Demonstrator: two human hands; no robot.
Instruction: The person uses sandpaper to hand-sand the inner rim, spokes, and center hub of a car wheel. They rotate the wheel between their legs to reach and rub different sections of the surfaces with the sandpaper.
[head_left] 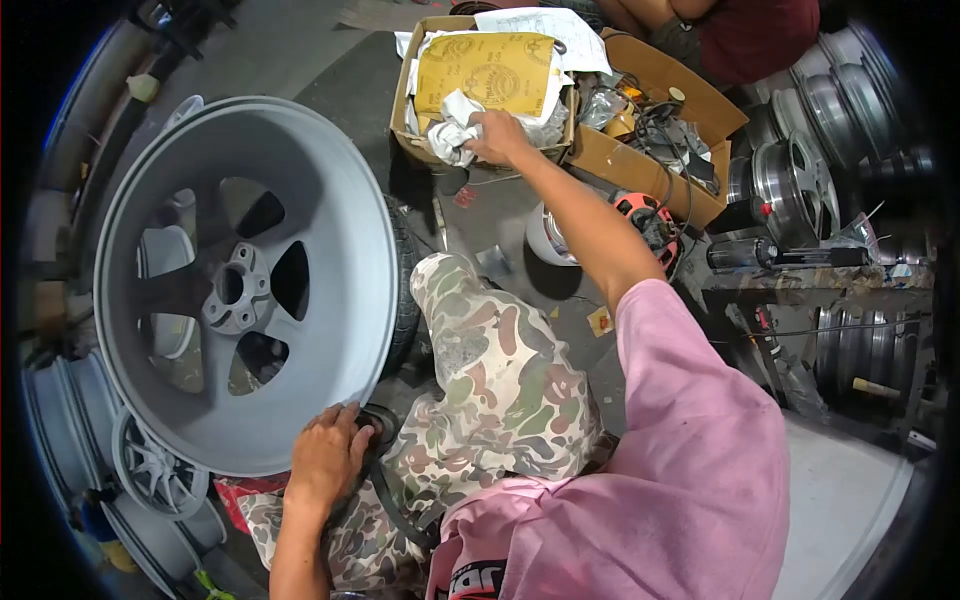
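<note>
Pink shirt [680, 440] and camouflage trousers [500, 370] (one knee raised) sit closest to the camera, with two bare hands reaching out from them. The right hand [497, 138] has its grip closed on one crumpled white wad [455, 128], over the near edge of a cardboard box. That box [398, 120] is one of two side by side; it holds one yellow sheet [485, 72] with print on it, and white paper. The second box [610, 155] holds a tangle of cables [660, 130] and small parts, too jumbled to count.

One big grey rim [330, 400] stands at the left, its hollow side to the camera, with one tyre [403, 290] just beyond its right edge. The left hand [325, 455] is at the rim's lower right edge, fingers bent beside one black thing [378, 428]; whether its grip holds that, I cannot tell. One small spoked wheel [160, 470] is below the rim, and several more rims [840, 110] are stacked at the far right. One other person [760, 40] is partly visible at the top.
</note>
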